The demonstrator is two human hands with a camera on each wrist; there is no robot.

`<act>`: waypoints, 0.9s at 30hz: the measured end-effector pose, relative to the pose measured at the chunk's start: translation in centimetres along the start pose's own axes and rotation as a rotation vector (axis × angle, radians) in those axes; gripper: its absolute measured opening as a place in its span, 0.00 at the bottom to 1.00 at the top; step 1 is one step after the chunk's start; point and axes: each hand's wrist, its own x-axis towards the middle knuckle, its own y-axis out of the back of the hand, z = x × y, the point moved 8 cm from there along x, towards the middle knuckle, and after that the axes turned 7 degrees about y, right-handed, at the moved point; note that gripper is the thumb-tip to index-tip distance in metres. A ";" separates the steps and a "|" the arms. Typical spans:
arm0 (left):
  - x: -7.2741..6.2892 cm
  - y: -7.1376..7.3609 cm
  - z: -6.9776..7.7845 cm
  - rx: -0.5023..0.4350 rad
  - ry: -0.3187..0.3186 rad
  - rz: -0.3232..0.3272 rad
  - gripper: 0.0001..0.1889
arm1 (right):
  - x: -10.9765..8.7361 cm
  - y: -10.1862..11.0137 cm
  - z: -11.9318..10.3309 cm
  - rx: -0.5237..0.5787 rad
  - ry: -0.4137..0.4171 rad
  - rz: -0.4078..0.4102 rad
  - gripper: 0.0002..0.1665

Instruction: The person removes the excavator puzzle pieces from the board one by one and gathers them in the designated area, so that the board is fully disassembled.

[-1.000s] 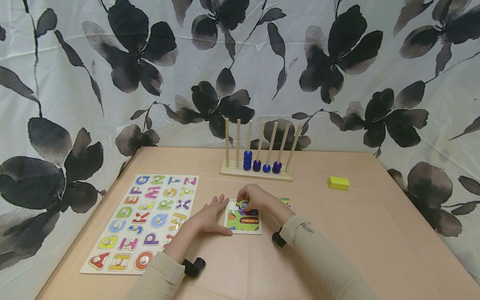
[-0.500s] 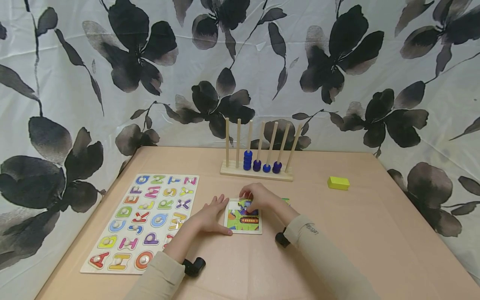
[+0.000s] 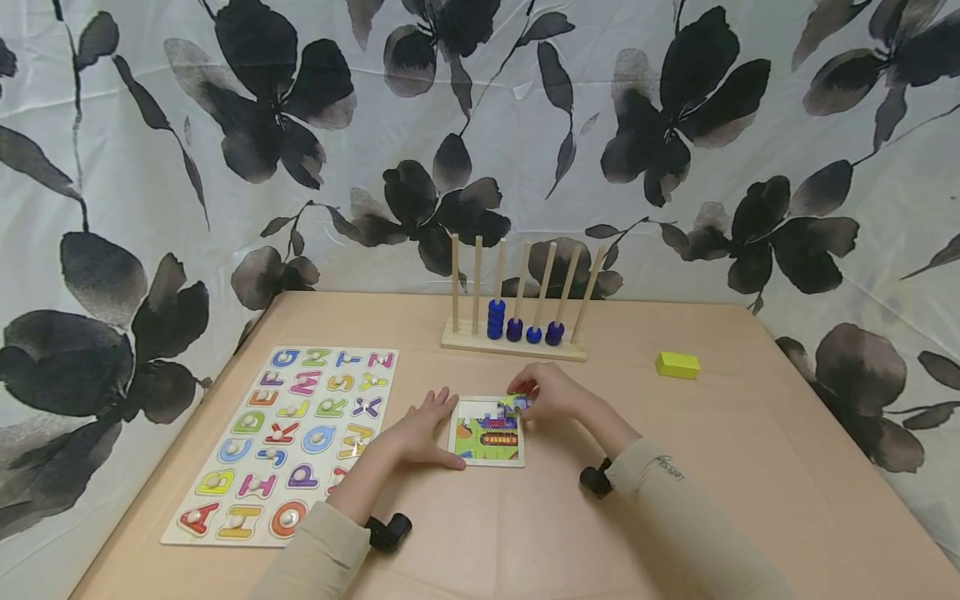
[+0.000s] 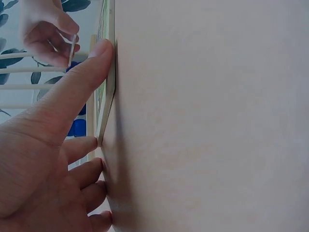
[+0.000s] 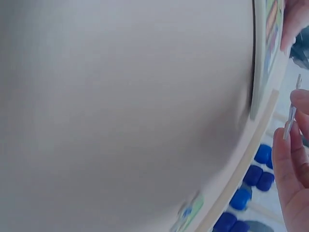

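Note:
A small jigsaw puzzle in a white tray [image 3: 491,463] lies mid-table, showing a colourful vehicle picture with a pale bare patch at its upper left. My left hand [image 3: 420,433] rests at the tray's left side with fingers spread; in the left wrist view its thumb [image 4: 99,53] touches the tray's edge. Above the tray's upper right corner, my right hand [image 3: 555,396] pinches a thin puzzle piece [image 3: 516,403], which the right wrist view shows edge-on, raised between thumb and fingers. Another puzzle piece [image 5: 188,212] lies on the table, hidden behind the right hand in the head view.
An alphabet board [image 3: 258,433] with knobbed letters lies to the left, partly under the left forearm. Behind the tray stands a wooden peg rack [image 3: 517,343] with blue beads. A yellow block [image 3: 677,365] sits at the right. A floral cloth hangs behind the table.
My right hand has moved rightward from over the puzzle to its upper right corner, bringing the pinched piece along. The left hand stays in place.

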 end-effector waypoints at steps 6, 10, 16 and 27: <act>0.0 -0.1 0.0 0.004 0.003 -0.007 0.56 | -1.8 1.7 1.2 -0.002 0.020 0.032 0.18; 0.0 -0.1 -0.2 0.002 0.019 -0.013 0.56 | -3.1 2.9 2.1 0.002 0.011 0.041 0.18; -0.1 0.0 0.0 0.009 0.021 -0.010 0.56 | -5.1 4.5 3.7 0.021 -0.021 0.057 0.18; -0.1 -0.1 -0.1 0.003 0.016 -0.010 0.56 | -7.8 6.5 7.2 -0.051 -0.062 0.067 0.17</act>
